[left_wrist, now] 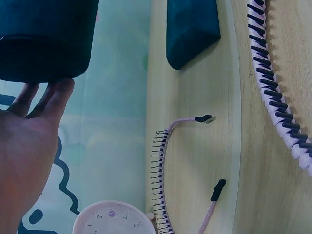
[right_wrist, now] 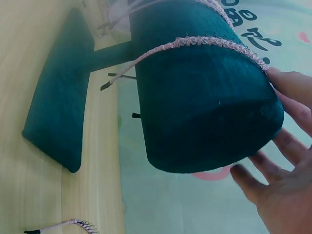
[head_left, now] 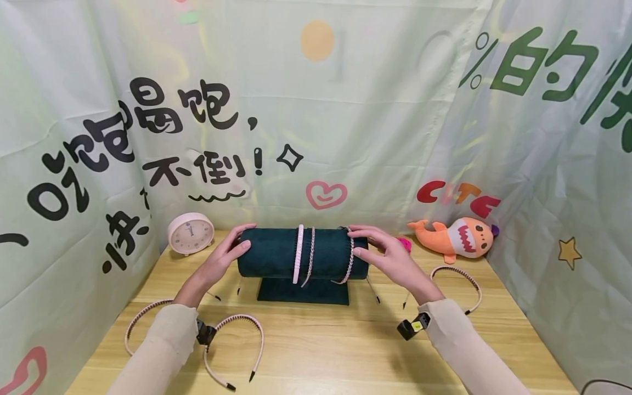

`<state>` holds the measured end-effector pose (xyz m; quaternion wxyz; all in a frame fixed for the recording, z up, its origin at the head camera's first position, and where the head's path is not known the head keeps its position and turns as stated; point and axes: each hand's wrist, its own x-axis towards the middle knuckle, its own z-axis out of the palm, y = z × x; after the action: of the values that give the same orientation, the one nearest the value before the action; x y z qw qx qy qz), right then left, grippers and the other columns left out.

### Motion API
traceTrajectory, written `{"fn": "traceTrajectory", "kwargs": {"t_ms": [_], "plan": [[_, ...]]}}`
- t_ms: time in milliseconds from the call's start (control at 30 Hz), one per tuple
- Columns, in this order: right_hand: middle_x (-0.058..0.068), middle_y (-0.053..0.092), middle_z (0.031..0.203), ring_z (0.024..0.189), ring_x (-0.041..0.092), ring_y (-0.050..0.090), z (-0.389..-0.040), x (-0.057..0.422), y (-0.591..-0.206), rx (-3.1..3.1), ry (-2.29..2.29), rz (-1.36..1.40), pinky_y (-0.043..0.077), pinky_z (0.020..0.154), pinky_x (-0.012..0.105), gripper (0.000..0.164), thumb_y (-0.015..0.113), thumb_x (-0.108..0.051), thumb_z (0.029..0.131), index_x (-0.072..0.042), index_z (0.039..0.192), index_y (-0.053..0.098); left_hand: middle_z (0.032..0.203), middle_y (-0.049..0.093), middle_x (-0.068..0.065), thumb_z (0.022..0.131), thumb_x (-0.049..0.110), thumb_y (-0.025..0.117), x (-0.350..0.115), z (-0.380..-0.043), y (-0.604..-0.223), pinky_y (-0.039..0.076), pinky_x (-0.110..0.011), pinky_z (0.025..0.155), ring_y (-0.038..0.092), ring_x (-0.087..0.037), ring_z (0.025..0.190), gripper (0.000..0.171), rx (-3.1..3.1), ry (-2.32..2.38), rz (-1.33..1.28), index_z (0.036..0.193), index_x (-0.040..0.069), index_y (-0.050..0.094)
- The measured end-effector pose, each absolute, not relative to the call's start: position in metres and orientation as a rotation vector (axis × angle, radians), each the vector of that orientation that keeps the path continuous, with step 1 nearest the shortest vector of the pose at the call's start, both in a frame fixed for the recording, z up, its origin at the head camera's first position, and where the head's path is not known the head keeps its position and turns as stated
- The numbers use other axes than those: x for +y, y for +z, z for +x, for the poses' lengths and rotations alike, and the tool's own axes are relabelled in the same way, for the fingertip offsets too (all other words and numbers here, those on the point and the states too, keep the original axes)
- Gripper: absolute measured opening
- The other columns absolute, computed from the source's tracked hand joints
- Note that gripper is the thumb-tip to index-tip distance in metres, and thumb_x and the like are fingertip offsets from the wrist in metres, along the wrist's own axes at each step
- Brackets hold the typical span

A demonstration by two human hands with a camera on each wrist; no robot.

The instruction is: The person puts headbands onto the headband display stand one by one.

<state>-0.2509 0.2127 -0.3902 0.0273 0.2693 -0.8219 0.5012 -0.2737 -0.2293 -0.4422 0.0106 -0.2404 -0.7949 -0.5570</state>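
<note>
At 1 end, left hand (head_left: 224,256) grips velvety cylinder (head_left: 271,252); splayed right hand (head_left: 394,260) touches braided headband (right_wrist: 204,41).

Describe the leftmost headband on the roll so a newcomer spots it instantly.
In the head view, find the dark teal stand on the table. On its horizontal roll, go to the leftmost headband, near the middle. It's pale pink and thicker than the two slim headbands to its right.

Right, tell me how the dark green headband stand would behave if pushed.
The headband stand likely slides rather than rolls, given its flat base. Pushed high, it might tip: the cylinder sits raised above the base. The headbands draped over it may shift.
</note>
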Motion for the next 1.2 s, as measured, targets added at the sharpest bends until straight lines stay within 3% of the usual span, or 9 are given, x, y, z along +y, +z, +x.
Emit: {"fn": "traceTrajectory", "kwargs": {"t_ms": [300,933,1200], "plan": [[-0.001,0.058,0.162,0.164,0.031,0.032,-0.253,0.199,-0.386,-2.614,1.399,0.804,0.025,0.127,0.074,0.041,0.076,-0.034,0.104,-0.029,0.144,0.071,0.177,0.028,-0.013,0.117,0.027,0.045,-0.229,-0.273,-0.442,0.015,-0.073,0.128,0.015,-0.044,0.164,0.052,-2.477,-1.738,-0.746,0.167,0.016,0.037],[-0.003,0.063,0.158,0.160,0.032,0.035,-0.257,0.173,-0.379,-2.620,1.219,0.883,0.034,0.124,0.072,0.040,0.077,-0.033,0.103,-0.024,0.142,0.074,0.178,0.026,-0.013,0.117,0.028,0.044,-0.229,-0.273,-0.443,0.013,-0.075,0.128,0.013,-0.045,0.165,0.053,-2.480,-1.749,-0.744,0.168,0.015,0.036],[-0.002,0.063,0.159,0.159,0.034,0.034,-0.253,0.163,-0.376,-2.632,1.114,0.875,0.031,0.123,0.075,0.039,0.078,-0.032,0.102,-0.023,0.141,0.075,0.178,0.026,-0.013,0.118,0.028,0.044,-0.230,-0.274,-0.443,0.014,-0.073,0.129,0.014,-0.044,0.165,0.053,-2.477,-1.766,-0.740,0.168,0.016,0.036]]}}
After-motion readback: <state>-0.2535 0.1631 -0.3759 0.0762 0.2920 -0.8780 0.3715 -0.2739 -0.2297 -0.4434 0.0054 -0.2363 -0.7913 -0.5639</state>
